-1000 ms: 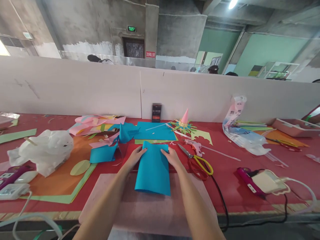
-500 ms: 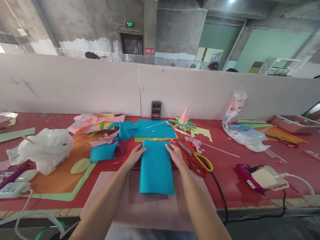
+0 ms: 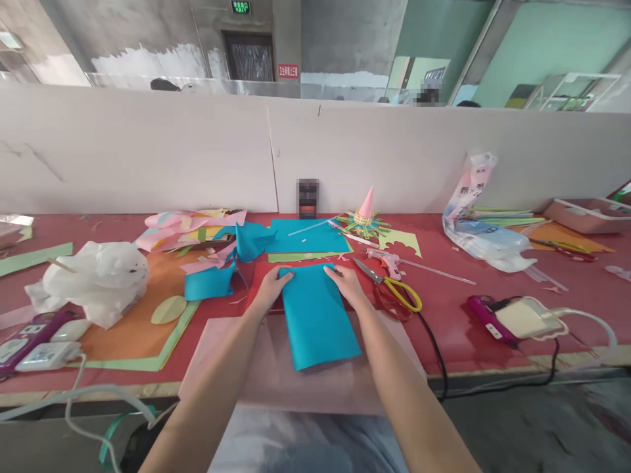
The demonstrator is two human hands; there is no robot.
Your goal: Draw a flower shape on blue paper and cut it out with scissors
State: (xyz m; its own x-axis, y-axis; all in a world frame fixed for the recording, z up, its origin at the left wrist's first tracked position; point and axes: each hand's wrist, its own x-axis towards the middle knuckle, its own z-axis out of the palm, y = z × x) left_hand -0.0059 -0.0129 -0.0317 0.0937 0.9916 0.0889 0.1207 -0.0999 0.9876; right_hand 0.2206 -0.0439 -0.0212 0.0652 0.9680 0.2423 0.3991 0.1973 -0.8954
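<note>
Between my hands is a folded-looking sheet of blue paper (image 3: 319, 318), its near edge bowed and hanging over a pale pink board (image 3: 266, 368). My left hand (image 3: 272, 286) pinches its far left corner, thumb on top. At the far right corner, my right hand (image 3: 345, 282) grips it the same way. Just beyond lies a flat blue sheet (image 3: 310, 236) on green paper. Scissors (image 3: 394, 289) with yellow handles rest right of my right hand, near a pink glue gun (image 3: 385, 261). Curled blue scraps (image 3: 210, 282) lie left of my left hand.
A pink cone (image 3: 366, 203) on a woven, fringed base stands at the back. Left are a white plastic bag (image 3: 96, 276), orange paper (image 3: 118, 335) and a purple power strip (image 3: 34, 335). Another power strip (image 3: 488, 318) with a white plug lies right. A low partition (image 3: 197, 151) closes off the back.
The blue paper's near end has swung to the right, so the sheet now slants. Both hands keep hold of its far corners. The camera view has tilted down.
</note>
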